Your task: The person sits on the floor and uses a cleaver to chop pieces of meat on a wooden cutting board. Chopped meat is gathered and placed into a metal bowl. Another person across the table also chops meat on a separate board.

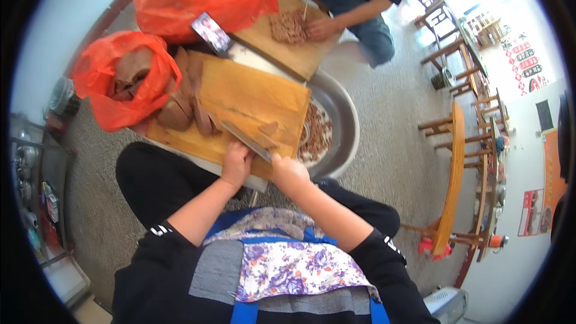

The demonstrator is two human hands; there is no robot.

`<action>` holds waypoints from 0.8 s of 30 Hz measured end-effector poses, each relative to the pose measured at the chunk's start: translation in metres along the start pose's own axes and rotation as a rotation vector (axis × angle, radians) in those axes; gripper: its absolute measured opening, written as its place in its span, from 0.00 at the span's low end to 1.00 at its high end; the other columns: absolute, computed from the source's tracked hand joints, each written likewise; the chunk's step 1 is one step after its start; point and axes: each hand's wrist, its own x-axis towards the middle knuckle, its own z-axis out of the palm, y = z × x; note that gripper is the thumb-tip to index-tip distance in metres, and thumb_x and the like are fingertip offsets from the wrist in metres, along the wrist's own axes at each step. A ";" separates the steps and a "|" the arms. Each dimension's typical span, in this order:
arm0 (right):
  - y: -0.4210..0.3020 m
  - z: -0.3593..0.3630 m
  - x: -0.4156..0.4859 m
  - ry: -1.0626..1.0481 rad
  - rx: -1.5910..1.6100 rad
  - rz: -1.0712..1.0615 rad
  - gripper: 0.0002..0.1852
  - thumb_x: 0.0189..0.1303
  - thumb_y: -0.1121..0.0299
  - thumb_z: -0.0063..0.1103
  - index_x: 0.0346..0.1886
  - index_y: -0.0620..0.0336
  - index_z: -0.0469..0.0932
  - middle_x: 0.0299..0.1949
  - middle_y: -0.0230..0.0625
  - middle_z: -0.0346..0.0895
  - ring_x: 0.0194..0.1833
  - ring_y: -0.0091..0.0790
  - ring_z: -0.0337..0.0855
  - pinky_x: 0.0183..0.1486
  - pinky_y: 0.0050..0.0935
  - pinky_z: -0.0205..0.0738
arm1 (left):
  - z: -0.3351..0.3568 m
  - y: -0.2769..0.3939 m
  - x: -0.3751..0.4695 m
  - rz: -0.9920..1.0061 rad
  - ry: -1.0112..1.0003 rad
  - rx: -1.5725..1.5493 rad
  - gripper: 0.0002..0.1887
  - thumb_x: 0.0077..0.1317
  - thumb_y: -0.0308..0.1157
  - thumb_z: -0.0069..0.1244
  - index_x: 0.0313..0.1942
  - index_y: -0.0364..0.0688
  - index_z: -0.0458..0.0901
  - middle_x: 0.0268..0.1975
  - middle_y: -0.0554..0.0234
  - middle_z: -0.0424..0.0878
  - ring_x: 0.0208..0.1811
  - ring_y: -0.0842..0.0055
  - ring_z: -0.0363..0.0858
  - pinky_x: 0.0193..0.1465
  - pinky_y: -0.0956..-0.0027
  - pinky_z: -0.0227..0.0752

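Note:
In my right hand [290, 173] is the handle of a kitchen knife [247, 141], its blade slanting up and left over a wooden cutting board [252, 94]. My left hand [237, 162] rests at the board's near edge beside the blade; whether its fingers hold anything is hidden. A small brown slice [268, 129] lies just beyond the knife. Larger brown meat-like pieces [177, 110] are heaped on the board's left part, next to an open red plastic bag [101, 99] with more of them inside. Small chopped bits [317, 132] lie in a metal basin [348, 117] right of the board.
Across from me a person's hand [321, 28] steadies chopped brown pieces [288, 26] on a second board [310, 60], a knife in the other hand. A phone [211, 33] stands between the boards by a larger red bag [166, 9]. Wooden benches [452, 166] stand at the right.

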 end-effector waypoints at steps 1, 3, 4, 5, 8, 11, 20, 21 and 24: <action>0.002 0.005 0.002 0.041 -0.001 -0.018 0.06 0.62 0.71 0.51 0.39 0.62 0.74 0.34 0.56 0.84 0.37 0.58 0.86 0.41 0.52 0.81 | 0.005 -0.009 -0.002 0.038 -0.004 0.002 0.14 0.53 0.22 0.56 0.42 0.41 0.86 0.43 0.51 0.83 0.47 0.50 0.77 0.53 0.55 0.73; 0.011 0.005 0.004 0.048 -0.001 -0.060 0.08 0.64 0.67 0.50 0.38 0.62 0.74 0.33 0.56 0.83 0.37 0.59 0.86 0.41 0.53 0.80 | 0.005 -0.002 0.000 0.097 0.023 0.075 0.10 0.57 0.21 0.57 0.40 0.38 0.86 0.47 0.49 0.83 0.51 0.48 0.77 0.55 0.55 0.72; 0.013 0.000 0.005 0.051 0.009 -0.066 0.07 0.64 0.68 0.50 0.38 0.62 0.73 0.32 0.55 0.83 0.36 0.59 0.86 0.40 0.53 0.80 | 0.004 0.003 -0.002 0.070 0.020 0.047 0.11 0.56 0.21 0.57 0.40 0.39 0.86 0.46 0.50 0.83 0.51 0.50 0.77 0.55 0.55 0.73; 0.013 -0.007 0.006 0.053 0.020 -0.070 0.07 0.64 0.68 0.50 0.37 0.61 0.73 0.31 0.55 0.82 0.35 0.59 0.85 0.39 0.54 0.79 | 0.002 0.005 0.000 0.043 0.016 0.017 0.11 0.54 0.20 0.57 0.39 0.40 0.86 0.45 0.52 0.83 0.50 0.51 0.77 0.54 0.55 0.73; 0.010 -0.022 -0.019 0.009 -0.017 -0.072 0.07 0.64 0.67 0.50 0.37 0.62 0.73 0.30 0.55 0.82 0.35 0.59 0.85 0.39 0.54 0.78 | 0.005 -0.002 -0.003 0.047 0.070 0.051 0.11 0.54 0.20 0.58 0.39 0.40 0.87 0.45 0.53 0.83 0.50 0.52 0.77 0.54 0.55 0.73; 0.002 -0.037 -0.040 -0.091 -0.030 0.004 0.07 0.63 0.69 0.51 0.38 0.63 0.74 0.32 0.55 0.83 0.37 0.58 0.86 0.41 0.52 0.79 | 0.000 0.013 0.003 0.012 0.041 -0.006 0.12 0.54 0.20 0.58 0.40 0.40 0.86 0.44 0.53 0.83 0.50 0.52 0.77 0.53 0.55 0.72; -0.005 -0.002 0.007 -0.033 -0.036 -0.011 0.06 0.62 0.73 0.51 0.39 0.63 0.75 0.35 0.53 0.85 0.40 0.57 0.87 0.42 0.51 0.81 | -0.003 0.016 0.000 0.022 0.056 -0.014 0.11 0.58 0.19 0.55 0.42 0.38 0.85 0.44 0.51 0.82 0.48 0.51 0.76 0.53 0.57 0.71; -0.002 -0.002 0.009 -0.021 -0.011 -0.032 0.06 0.62 0.71 0.51 0.39 0.63 0.74 0.34 0.53 0.84 0.39 0.58 0.86 0.41 0.51 0.80 | -0.005 0.016 0.001 0.018 0.059 -0.011 0.11 0.58 0.19 0.54 0.41 0.37 0.85 0.44 0.51 0.82 0.48 0.51 0.76 0.53 0.57 0.71; 0.007 -0.009 -0.002 0.003 0.031 -0.065 0.08 0.63 0.68 0.52 0.38 0.63 0.73 0.32 0.54 0.83 0.36 0.59 0.86 0.39 0.52 0.79 | 0.000 0.007 -0.003 -0.012 0.033 -0.026 0.11 0.58 0.19 0.55 0.41 0.38 0.85 0.43 0.51 0.83 0.48 0.52 0.77 0.53 0.58 0.71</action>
